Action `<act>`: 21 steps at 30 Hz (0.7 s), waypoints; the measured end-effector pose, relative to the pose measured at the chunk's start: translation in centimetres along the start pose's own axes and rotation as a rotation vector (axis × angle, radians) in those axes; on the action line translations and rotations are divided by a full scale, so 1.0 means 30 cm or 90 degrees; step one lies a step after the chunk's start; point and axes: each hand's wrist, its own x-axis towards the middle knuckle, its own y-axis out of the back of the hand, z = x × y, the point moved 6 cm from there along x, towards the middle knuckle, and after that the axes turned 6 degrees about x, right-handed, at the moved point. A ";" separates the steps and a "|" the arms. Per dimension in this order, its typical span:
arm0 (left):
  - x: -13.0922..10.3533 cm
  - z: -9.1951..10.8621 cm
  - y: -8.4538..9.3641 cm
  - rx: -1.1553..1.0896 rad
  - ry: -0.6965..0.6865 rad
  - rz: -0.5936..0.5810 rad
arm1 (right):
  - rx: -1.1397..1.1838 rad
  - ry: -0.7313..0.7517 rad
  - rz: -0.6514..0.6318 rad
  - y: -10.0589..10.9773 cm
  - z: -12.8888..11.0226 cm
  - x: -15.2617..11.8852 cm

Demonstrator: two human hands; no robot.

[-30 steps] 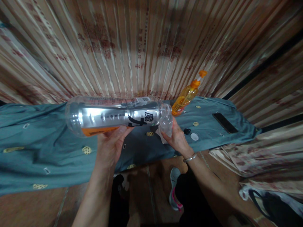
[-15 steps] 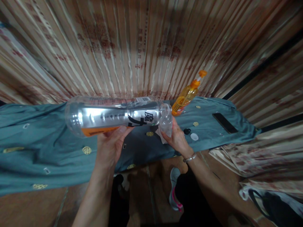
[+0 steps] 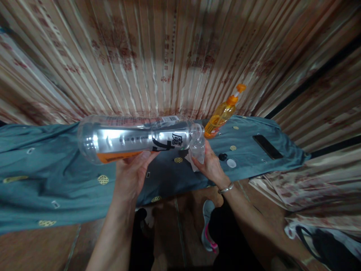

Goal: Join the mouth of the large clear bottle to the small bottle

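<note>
A large clear plastic bottle (image 3: 135, 135) with a silver and orange label lies almost level above the cloth, its neck pointing right. Its underside rests in my left hand (image 3: 131, 175), the fingers hidden behind it. My right hand (image 3: 210, 163) is closed around a small clear plastic container (image 3: 197, 148) just below the bottle's mouth. The container's exact kind is hard to make out, and I cannot tell whether the two touch. Something whitish and thin, like tissue (image 3: 192, 162), shows beside the right thumb. Behind that hand stands a pump bottle (image 3: 219, 119) of orange liquid.
A teal patterned cloth (image 3: 70, 184) covers the long surface. To the right lie a dark phone (image 3: 267, 147), a small black cap (image 3: 222, 157) and a white round disc (image 3: 231, 163). Pleated curtains (image 3: 158, 56) hang at the back and right.
</note>
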 end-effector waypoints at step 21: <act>0.002 -0.001 0.004 0.000 0.007 -0.002 | -0.007 0.011 0.004 -0.001 0.002 -0.005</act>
